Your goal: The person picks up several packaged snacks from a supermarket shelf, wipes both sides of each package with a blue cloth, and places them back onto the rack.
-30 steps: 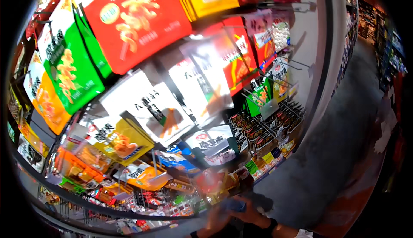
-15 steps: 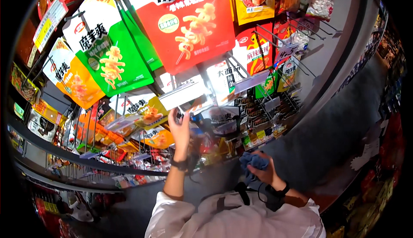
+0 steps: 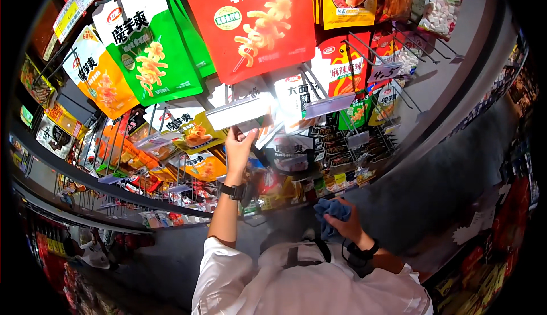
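My left hand is raised to the snack rack, its thumb and fingers closed at the lower edge of a white price tag holder. The fingertips are partly hidden there. Just above the holder hangs a large red snack bag, with a green and white snack bag to its left. Lower down, my right hand is wrapped round a crumpled blue-grey cloth in front of my body, away from the rack.
Metal hooks stick out at the upper right. Another price tag holder sits right of my left hand. An orange snack bag hangs at the left. The rack's dark curved edge runs below, beside the grey floor.
My left hand has moved up to the price tag holder, and its fingers have closed at the lower edge. The right hand keeps the cloth. The whole view has shifted slightly.
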{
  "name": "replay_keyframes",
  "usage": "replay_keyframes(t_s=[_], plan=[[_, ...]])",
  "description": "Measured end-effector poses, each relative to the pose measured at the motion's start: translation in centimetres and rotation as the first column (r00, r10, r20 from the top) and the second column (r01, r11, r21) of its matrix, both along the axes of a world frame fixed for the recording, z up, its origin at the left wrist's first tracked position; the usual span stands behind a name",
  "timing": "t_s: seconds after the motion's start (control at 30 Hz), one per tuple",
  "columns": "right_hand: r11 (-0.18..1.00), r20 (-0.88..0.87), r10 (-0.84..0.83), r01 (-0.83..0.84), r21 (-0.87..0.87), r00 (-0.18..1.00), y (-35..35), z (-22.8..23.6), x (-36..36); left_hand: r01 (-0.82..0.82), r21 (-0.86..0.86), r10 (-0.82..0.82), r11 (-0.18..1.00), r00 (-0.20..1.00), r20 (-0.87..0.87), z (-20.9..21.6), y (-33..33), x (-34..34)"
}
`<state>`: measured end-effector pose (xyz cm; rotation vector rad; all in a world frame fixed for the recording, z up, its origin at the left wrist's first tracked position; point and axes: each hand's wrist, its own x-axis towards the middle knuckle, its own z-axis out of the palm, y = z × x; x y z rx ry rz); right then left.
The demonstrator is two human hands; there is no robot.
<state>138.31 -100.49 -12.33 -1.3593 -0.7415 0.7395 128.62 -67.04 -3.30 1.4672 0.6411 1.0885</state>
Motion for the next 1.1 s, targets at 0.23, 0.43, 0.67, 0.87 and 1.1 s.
replay_keyframes(t_s=[0.23,0.43,0.67,0.87,1.1], plan=[[1.000,0.005,0.008,-0.008,0.029,1.000,-1.3,1.6,0.4,-0.059,0.024,0.061,0.998,0.991,-0.122,-1.2,0.8,-0.7],[0.991,-0.096,-0.127,0.131,0.032,0.987,-2.2,-1.9,0.5,0.045,-0.096,-0.045,0.994,0.999,-0.005,-2.4,0.5,-2.2],[0.995,-0.168,-0.102,0.102,-0.009,0.980,-0.7,1.8,0.4,0.115,-0.172,-0.091,0.978,0.985,0.144,-0.9,-2.8,-3.1],[1.000,-0.171,-0.012,0.010,-0.011,0.985,1.3,1.2,-0.4,0.109,-0.134,-0.092,0.985,0.988,0.128,-0.2,-5.4,-5.2],[0.998,-0.221,-0.063,0.061,-0.015,0.973,1.9,-2.7,-1.3,0.135,-0.143,-0.108,0.980,0.978,0.181,1.7,-8.7,-6.5]])
